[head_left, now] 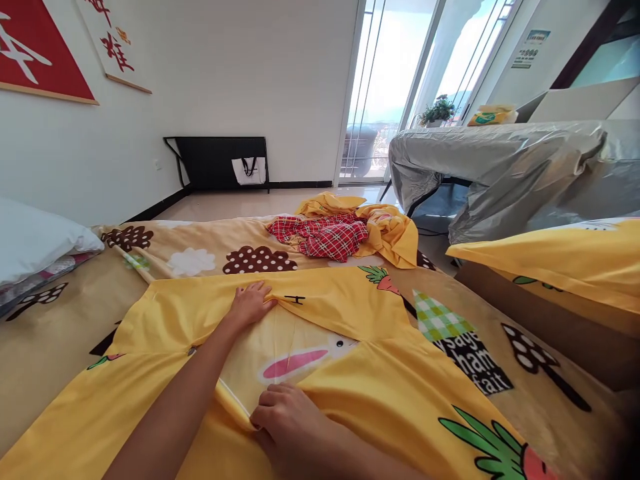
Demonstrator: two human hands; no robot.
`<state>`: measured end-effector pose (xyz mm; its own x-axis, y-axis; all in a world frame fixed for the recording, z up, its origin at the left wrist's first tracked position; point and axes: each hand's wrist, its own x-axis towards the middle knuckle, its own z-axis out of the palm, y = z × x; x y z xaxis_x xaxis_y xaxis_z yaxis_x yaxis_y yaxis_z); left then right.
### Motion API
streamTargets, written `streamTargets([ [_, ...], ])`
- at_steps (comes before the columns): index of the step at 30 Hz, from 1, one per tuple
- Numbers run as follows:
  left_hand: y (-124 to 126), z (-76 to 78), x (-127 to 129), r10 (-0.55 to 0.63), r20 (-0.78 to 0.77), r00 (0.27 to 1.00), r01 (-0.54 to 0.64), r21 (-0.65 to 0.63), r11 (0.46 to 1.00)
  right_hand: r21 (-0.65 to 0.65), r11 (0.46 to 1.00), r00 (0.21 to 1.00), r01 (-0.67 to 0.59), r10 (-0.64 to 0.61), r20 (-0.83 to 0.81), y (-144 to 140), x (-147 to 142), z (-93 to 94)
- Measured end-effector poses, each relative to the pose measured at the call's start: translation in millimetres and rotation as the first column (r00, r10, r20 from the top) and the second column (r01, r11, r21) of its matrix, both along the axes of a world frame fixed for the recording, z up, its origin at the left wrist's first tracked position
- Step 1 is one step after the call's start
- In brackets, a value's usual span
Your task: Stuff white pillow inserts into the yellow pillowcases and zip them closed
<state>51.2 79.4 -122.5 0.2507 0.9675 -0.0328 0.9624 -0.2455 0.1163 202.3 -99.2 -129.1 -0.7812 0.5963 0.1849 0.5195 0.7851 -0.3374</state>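
Note:
A yellow duvet cover (395, 393) printed with carrots and a rabbit lies spread over the bed, its slit parted between my hands. My left hand (250, 303) holds the far edge of the slit, fingers over the top of the cloth and thumb at the rim. Nearer to me, my right hand (287, 417) is closed on the near edge, knuckles up; its thumb is mostly hidden. Through the gap shows the cover's paler inside, with a rabbit's pink ear and eye. A small dark spot, perhaps a fastener, sits by my left forearm.
Beyond the cover lie a crumpled red plaid cloth (325, 237) and bunched yellow fabric (393, 233). A white pillow (40, 233) is at the left. At the right, yellow cloth (565, 263) covers a cardboard box (525, 320). Plastic-draped furniture (495, 157) stands behind.

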Motion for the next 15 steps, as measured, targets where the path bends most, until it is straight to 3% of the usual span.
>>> streamTargets([
  [9,5,-3.3,13,0.163,-0.002,0.987,-0.160,0.171,0.972,0.100,0.962,0.967,-0.252,0.246,0.071,-1,-8,-6.9],
  [15,8,-9.4,11,0.211,0.008,0.977,-0.209,0.181,0.961,0.116,0.896,0.894,-0.430,0.440,-0.083,2,-5,-23.5],
])
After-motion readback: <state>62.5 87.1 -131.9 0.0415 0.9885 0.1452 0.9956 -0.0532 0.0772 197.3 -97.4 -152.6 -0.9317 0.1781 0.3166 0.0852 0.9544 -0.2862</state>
